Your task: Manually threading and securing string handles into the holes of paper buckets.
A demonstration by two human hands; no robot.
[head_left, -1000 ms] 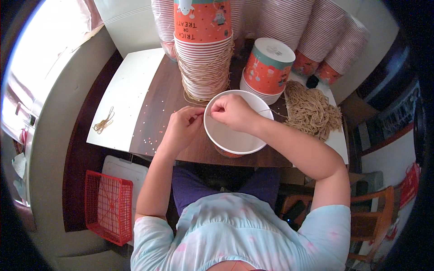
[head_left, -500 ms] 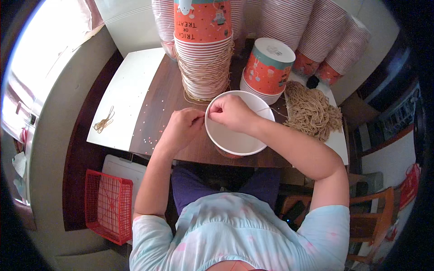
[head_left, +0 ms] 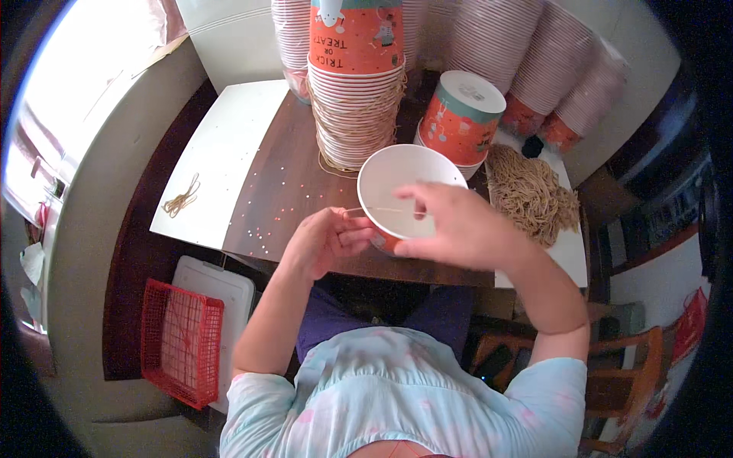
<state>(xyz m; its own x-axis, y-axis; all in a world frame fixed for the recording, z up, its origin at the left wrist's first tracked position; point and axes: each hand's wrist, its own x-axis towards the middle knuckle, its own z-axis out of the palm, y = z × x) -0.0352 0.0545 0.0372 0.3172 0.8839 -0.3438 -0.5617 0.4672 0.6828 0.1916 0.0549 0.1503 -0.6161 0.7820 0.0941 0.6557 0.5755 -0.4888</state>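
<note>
A round paper bucket (head_left: 397, 172), white inside and orange outside, tilts toward me at the front of the table. A thin tan cord (head_left: 389, 210) runs nearly straight across its near opening. At the bucket's left side, my left hand (head_left: 324, 240) pinches one end of the cord between thumb and index finger, the other fingers loosely bent. Over the right part of the rim is my right hand (head_left: 462, 229), blurred by motion; the cord reaches its bent fingers, which seem to grip it. A small dark hole shows in the bucket's right wall.
Behind stands a tall stack of orange buckets (head_left: 356, 114) with cords around it; a shorter upside-down stack (head_left: 462, 126) is beside it. A heap of tan cord (head_left: 531, 195) lies right, a small bundle (head_left: 182, 196) left. Wrapped bucket stacks line the wall. A red basket (head_left: 183, 343) sits lower left.
My right hand has come out of the bucket and moved right and nearer, with the cord drawn across the opening. My left hand has turned palm up and lowered. The bucket now tilts toward me.
</note>
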